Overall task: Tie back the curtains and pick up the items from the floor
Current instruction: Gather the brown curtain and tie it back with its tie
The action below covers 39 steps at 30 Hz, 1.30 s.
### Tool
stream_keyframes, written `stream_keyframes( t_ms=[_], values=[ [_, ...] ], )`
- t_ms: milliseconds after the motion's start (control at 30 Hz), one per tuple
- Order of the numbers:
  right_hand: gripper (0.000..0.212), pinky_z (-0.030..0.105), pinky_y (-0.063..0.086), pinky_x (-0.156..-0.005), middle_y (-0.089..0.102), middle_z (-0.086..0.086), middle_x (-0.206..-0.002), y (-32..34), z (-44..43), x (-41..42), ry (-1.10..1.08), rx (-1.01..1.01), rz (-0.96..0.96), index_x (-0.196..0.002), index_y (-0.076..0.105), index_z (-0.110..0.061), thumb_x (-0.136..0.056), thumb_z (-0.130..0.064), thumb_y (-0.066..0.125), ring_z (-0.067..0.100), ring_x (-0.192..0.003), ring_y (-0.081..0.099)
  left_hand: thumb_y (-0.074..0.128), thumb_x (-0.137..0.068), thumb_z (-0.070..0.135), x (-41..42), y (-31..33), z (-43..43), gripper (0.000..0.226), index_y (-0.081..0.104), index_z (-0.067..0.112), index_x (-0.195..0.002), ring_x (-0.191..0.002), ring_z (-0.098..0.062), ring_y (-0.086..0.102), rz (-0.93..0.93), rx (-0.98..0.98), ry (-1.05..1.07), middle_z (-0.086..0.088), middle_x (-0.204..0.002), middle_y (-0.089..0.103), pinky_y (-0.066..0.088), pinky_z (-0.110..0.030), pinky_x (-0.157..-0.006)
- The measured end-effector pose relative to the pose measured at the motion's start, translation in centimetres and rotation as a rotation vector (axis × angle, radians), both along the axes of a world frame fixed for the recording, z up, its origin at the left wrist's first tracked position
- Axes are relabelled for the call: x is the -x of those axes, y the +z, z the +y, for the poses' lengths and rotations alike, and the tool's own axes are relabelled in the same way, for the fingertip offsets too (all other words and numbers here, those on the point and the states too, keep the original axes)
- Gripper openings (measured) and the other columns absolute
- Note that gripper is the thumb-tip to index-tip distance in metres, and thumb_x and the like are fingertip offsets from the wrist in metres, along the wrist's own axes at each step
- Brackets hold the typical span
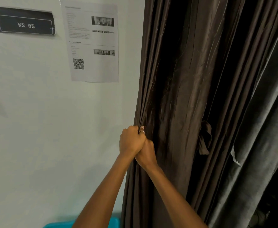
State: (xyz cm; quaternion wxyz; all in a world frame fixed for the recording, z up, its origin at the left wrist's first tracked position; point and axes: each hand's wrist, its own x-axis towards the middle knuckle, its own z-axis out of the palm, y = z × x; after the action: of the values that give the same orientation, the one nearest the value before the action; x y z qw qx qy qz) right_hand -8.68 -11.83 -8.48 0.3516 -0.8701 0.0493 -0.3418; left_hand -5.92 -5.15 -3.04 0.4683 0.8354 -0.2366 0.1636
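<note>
Now gripped: left hand [130, 141] and right hand [147, 153], touching, both clench the left edge of the brown curtain [181, 89], beside the wall [36, 112].
Curtain axis: vertical, folds hanging right of the hands.
Fabric tie [204, 137]: right of both hands, right hand nearer.

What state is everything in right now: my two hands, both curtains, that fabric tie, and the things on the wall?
Brown curtain: hanging in gathered folds, held at its left edge.
Left hand: curled, gripping that edge.
Right hand: curled, gripping just below, touching the other hand.
Tie strip: hanging limp against the folds.
Grey curtain: hanging loose.
Printed sheet: stuck flat.
WS 05 sign: stuck up, slightly tilted.
</note>
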Motion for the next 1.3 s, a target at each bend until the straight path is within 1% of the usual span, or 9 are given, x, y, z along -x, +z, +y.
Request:
stream_keyframes(
  t_ms=[133, 267, 400, 533, 667, 867, 967, 1100, 1300],
  values=[
    [0.026, 0.011, 0.051, -0.06, 0.066, -0.01, -0.084, 0.6, -0.6, 0.7, 0.046, -0.072, 0.094, -0.125, 0.059, -0.004, -0.103, -0.018, 0.055, 0.002, -0.072, 0.066, 0.049, -0.104, 0.034, -0.1, -0.3, -0.1, 0.038, 0.063, 0.014, -0.075, -0.064, -0.015, 0.063, 0.014, 0.032, 0.003, 0.001, -0.067, 0.061, 0.052, -0.028, -0.065],
    [0.059, 0.022, 0.058, -0.084, 0.069, -0.005, -0.116, 1.5, -1.1, 2.6, 0.155, -0.19, 0.164, -0.151, 0.037, -0.019, -0.097, -0.019, 0.062, 0.008, -0.104, 0.069, 0.048, -0.103, 0.025, -0.1, -0.4, 0.0, 0.033, 0.058, 0.016, -0.073, -0.059, -0.013, 0.057, -0.012, 0.013, 0.042, 0.005, -0.062, 0.055, 0.04, -0.021, -0.055],
    [0.063, 0.024, 0.049, -0.101, 0.057, 0.003, -0.141, 3.3, -2.1, 4.8, -0.181, -0.157, -0.032, -0.154, 0.036, -0.014, -0.096, -0.01, 0.06, 0.01, -0.122, 0.057, 0.049, -0.103, 0.025, -0.3, -0.6, -0.1, 0.034, 0.054, 0.016, -0.071, -0.059, -0.015, 0.056, -0.022, -0.001, 0.038, 0.004, -0.062, 0.053, 0.039, -0.024, -0.054],
    [0.051, 0.037, 0.052, -0.099, 0.05, 0.005, -0.14, 5.0, -3.6, 6.0, -0.467, -0.002, -0.323, -0.139, 0.049, -0.013, -0.092, -0.02, 0.068, 0.02, -0.124, 0.053, 0.049, -0.104, 0.025, -0.4, -0.9, -0.2, 0.032, 0.056, 0.015, -0.074, -0.058, -0.013, 0.055, -0.027, -0.01, 0.036, 0.004, -0.062, 0.053, 0.04, -0.022, -0.055],
    [0.065, 0.044, 0.042, -0.105, 0.037, 0.016, -0.148, 6.5, -5.1, 7.2, -0.727, 0.07, -0.45, -0.139, 0.044, -0.009, -0.086, -0.03, 0.075, 0.031, -0.13, 0.041, 0.049, -0.104, 0.025, -0.6, -1.0, -0.2, 0.032, 0.054, 0.014, -0.075, -0.056, -0.012, 0.053, -0.013, -0.003, 0.024, 0.006, -0.061, 0.05, 0.036, -0.019, -0.053],
    [0.098, 0.051, 0.036, -0.114, 0.028, 0.012, -0.163, 6.5, -8.0, 7.2, -0.668, -0.206, -0.089, -0.159, 0.016, -0.011, -0.088, -0.046, 0.073, 0.033, -0.147, 0.034, 0.049, -0.104, 0.025, -0.6, -0.9, 0.1, 0.033, 0.054, 0.014, -0.074, -0.054, -0.011, 0.051, -0.013, -0.01, 0.021, 0.006, -0.061, 0.05, 0.034, -0.017, -0.051],
    [0.074, 0.044, 0.044, -0.108, 0.047, 0.011, -0.153, 5.5, -8.1, 7.2, -0.588, -0.224, 0.025, -0.16, 0.02, -0.014, -0.101, -0.042, 0.055, 0.032, -0.136, 0.049, 0.049, -0.105, 0.025, -0.4, -0.9, 0.2, 0.033, 0.054, 0.015, -0.074, -0.054, -0.01, 0.052, -0.018, -0.011, 0.013, 0.008, -0.06, 0.049, 0.033, -0.016, -0.051],
    [0.047, 0.03, 0.056, -0.074, 0.07, 0.003, -0.104, 3.1, -6.7, 6.2, -0.444, -0.205, 0.058, -0.153, 0.041, -0.019, -0.106, -0.026, 0.046, 0.013, -0.077, 0.064, 0.049, -0.105, 0.024, -0.2, -0.8, 0.1, 0.037, 0.051, 0.018, -0.069, -0.054, -0.01, 0.053, -0.031, -0.016, -0.016, 0.005, -0.059, 0.051, 0.039, -0.02, -0.053],
    [0.033, 0.013, 0.044, -0.054, 0.07, 0.009, -0.094, 0.8, -3.8, 4.3, -0.194, -0.163, 0.031, -0.135, 0.056, -0.011, -0.105, -0.01, 0.044, 0.008, -0.065, 0.062, 0.048, -0.104, 0.024, 0.6, -0.9, -0.5, 0.041, 0.051, 0.018, -0.064, -0.052, -0.012, 0.054, -0.05, 0.01, -0.09, 0.001, -0.058, 0.055, 0.041, -0.025, -0.053]
  ],
)
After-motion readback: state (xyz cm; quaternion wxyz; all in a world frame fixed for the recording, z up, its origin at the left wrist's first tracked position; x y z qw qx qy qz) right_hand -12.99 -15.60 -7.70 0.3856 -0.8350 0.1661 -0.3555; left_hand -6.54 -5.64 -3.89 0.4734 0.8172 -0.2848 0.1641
